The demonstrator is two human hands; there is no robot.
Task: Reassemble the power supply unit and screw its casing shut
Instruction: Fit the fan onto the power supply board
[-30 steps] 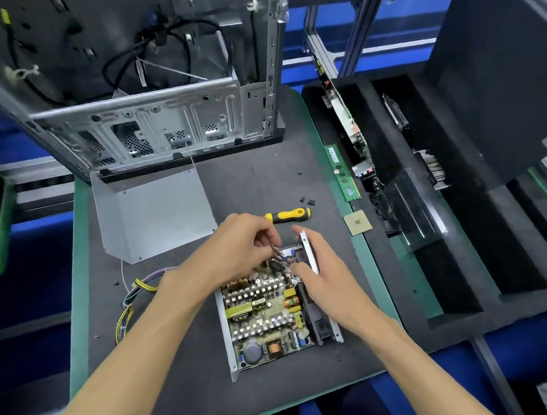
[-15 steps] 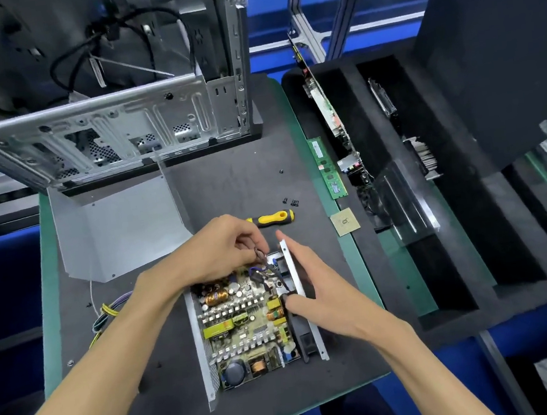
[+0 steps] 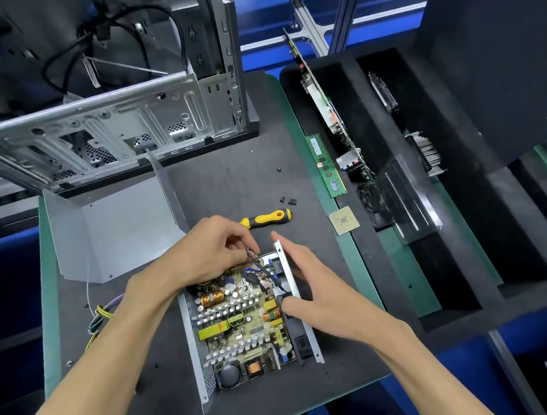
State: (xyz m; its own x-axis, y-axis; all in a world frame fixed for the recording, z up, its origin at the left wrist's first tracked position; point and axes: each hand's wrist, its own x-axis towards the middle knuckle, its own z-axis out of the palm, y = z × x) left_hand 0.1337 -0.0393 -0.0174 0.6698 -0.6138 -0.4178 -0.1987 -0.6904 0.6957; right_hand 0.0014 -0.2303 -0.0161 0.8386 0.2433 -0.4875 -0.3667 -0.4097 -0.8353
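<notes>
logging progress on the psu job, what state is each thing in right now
psu: open, board exposed, no cover on
cover: off, lying on the mat behind the psu
screwdriver: lying on the mat, unheld
screws: loose on the mat
left hand: fingers pinch a black wire at the psu's far end
right hand: fingers straight, against the psu's side wall
pc case: open, side panel off

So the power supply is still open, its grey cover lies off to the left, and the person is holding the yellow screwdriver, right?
Not quite. In the head view the yellow screwdriver lies on the mat, held by neither hand. The power supply is open, and its grey cover lies off to the left.
</notes>
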